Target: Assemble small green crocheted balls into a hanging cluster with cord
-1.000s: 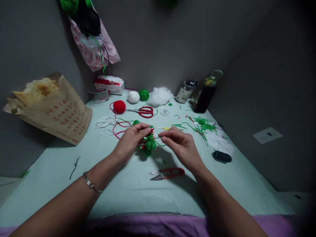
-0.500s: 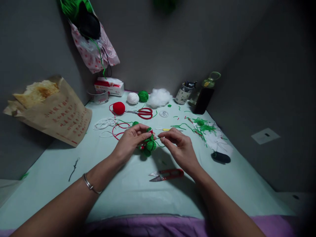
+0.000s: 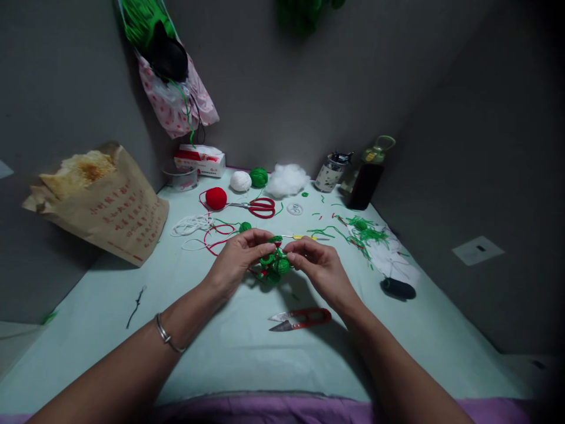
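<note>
My left hand (image 3: 236,259) is closed on a small green crochet piece (image 3: 280,268) with round green balls and bits of red, above the middle of the table. My right hand (image 3: 320,265) pinches at the right side of this piece, its thumb and forefinger together on a thin light needle, mostly hidden by the fingers. Just behind the hands lies a crochet hook (image 3: 304,237) with a yellow handle. Thread snips (image 3: 304,318) with red handles rest in front of them, blades pointing left.
Red-handled scissors (image 3: 260,207), a red yarn ball (image 3: 216,198), a white yarn ball (image 3: 241,181) and stuffing (image 3: 289,179) lie behind. Green yarn scraps (image 3: 364,229) and a dark spool (image 3: 398,288) are right. A paper bag (image 3: 119,206) leans left; a bottle (image 3: 368,176) stands back right.
My right hand has come closer to the crochet piece, and the thin needle between the hands shows less. The whole view has shifted slightly, with things sitting lower and further right.
</note>
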A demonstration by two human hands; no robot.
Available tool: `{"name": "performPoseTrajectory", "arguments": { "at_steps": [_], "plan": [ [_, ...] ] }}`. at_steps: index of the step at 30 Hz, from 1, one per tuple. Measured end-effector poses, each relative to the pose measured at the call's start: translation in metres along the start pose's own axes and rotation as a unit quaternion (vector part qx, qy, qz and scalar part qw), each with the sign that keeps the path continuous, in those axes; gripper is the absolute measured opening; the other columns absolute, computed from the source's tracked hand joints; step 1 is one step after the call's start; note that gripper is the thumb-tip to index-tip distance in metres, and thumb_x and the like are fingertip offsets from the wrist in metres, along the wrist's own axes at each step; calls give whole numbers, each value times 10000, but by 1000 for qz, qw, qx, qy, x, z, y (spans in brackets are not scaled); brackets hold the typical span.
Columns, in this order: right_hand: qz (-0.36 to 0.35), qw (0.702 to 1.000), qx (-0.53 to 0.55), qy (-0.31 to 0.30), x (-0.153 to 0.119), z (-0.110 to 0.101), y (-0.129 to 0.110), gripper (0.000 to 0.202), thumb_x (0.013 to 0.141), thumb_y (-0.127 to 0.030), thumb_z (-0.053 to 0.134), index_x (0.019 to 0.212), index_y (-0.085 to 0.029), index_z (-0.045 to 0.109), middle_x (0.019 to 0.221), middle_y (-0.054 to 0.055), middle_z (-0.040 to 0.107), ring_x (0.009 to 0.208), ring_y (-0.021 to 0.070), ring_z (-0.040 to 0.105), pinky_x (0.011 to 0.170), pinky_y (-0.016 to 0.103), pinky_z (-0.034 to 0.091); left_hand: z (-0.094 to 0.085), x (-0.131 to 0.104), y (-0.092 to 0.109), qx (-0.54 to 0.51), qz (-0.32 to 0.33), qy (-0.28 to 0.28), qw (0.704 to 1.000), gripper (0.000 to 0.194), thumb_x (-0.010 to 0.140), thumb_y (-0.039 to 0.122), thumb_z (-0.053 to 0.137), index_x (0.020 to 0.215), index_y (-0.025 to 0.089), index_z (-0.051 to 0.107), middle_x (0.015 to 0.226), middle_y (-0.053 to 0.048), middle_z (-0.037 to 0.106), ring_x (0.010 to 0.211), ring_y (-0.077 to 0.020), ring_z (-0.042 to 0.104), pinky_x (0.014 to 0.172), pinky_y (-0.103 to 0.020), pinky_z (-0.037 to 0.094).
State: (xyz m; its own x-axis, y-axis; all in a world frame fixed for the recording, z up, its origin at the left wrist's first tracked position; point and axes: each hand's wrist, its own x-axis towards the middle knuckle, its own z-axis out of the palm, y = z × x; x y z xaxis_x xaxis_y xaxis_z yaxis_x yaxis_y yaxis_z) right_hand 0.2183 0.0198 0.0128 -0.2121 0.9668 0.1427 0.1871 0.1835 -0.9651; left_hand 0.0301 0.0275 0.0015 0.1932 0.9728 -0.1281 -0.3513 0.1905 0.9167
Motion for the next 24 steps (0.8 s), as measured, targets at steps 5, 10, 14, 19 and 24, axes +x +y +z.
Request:
{"name": "performPoseTrajectory", "arguments": {
  "at_steps": [5, 10, 14, 19, 24],
  "plan": [
    [37, 997, 66, -6, 1, 5, 2, 199, 765, -356, 785, 792, -178, 701, 737, 1, 641, 673, 137, 540, 639, 271, 436, 3, -2, -6, 13, 11, -23, 1000, 271, 711, 305, 847, 880, 163, 689, 733, 15, 678, 600, -104, 588, 566, -226, 437],
    [37, 997, 73, 0, 2, 6, 3, 240, 750, -374, 816, 772, -172, 689, 724, -12, 627, 669, 125, 535, 650, 263, 440, 6, -4, -10, -10, -4, -34, 999, 299, 722, 336, 847, 891, 151, 685, 732, 4, 686, 596, -101, 591, 563, -220, 428],
    [46, 995, 81, -24, 1, 7, 3, 233, 781, -371, 787, 860, -180, 680, 761, -8, 636, 702, 134, 570, 685, 274, 469, 5, -3, -13, -33, -31, -29, 999, 332, 757, 366, 824, 985, 169, 682, 811, -16, 716, 614, -114, 618, 556, -225, 434],
    [45, 992, 118, -17, -1, 9, 1, 325, 766, -355, 809, 1006, -209, 647, 744, -28, 623, 678, 127, 580, 667, 262, 482, 7, -3, -13, -13, -26, -42, 999, 290, 728, 343, 851, 878, 157, 687, 736, 1, 698, 601, -93, 589, 565, -204, 410],
    [38, 997, 65, -34, 2, -5, -5, 260, 853, -400, 728, 1021, -201, 725, 795, 5, 671, 731, 146, 608, 746, 300, 504, 8, -4, -8, -7, -71, -58, 996, 284, 725, 355, 843, 870, 160, 696, 666, 15, 653, 547, -85, 534, 525, -214, 354]
  ]
}}
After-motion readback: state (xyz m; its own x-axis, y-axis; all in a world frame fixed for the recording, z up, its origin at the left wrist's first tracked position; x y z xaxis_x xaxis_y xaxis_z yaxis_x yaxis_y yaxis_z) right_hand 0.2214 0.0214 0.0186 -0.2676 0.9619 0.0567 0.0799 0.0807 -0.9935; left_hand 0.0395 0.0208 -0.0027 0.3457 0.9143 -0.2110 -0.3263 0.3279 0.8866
